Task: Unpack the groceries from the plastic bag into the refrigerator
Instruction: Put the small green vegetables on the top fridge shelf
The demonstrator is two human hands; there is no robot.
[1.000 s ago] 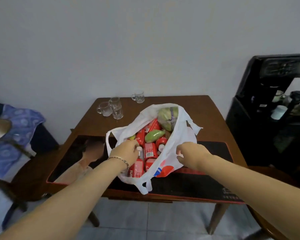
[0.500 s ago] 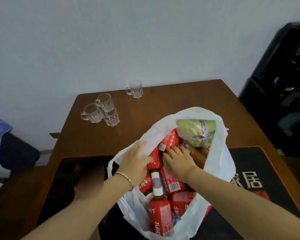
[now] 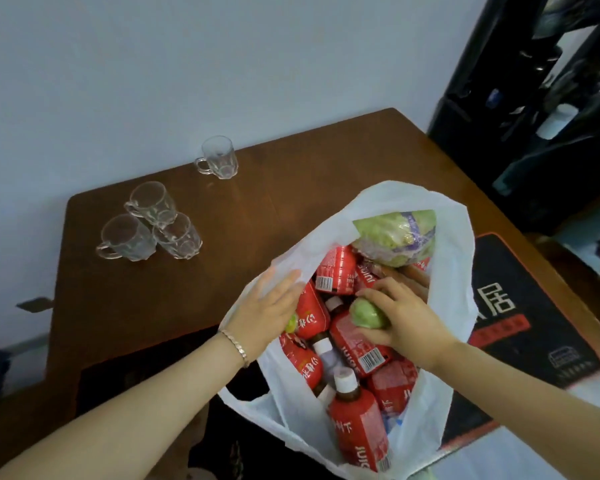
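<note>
A white plastic bag (image 3: pixel 454 271) stands open on the brown table (image 3: pixel 187 271). Inside lie several red-labelled juice bottles (image 3: pixel 357 424) and a wrapped green cabbage (image 3: pixel 395 237) at the far side. My right hand (image 3: pixel 406 323) is inside the bag, its fingers closed around a small green fruit (image 3: pixel 364 315). My left hand (image 3: pixel 267 306), with a bracelet on its wrist, rests flat against the bag's left rim with fingers spread, pressing it aside. The refrigerator is not in view.
Three clear glass mugs (image 3: pixel 146 226) cluster at the table's back left, and another glass mug (image 3: pixel 219 157) stands near the wall. A black mat with red trim (image 3: pixel 520 323) lies under the bag. A dark cabinet (image 3: pixel 534 116) stands to the right.
The view has closed in on the bag. My right hand went from the bag's rim into the bag and closed on the green fruit. My left hand spread against the left rim.
</note>
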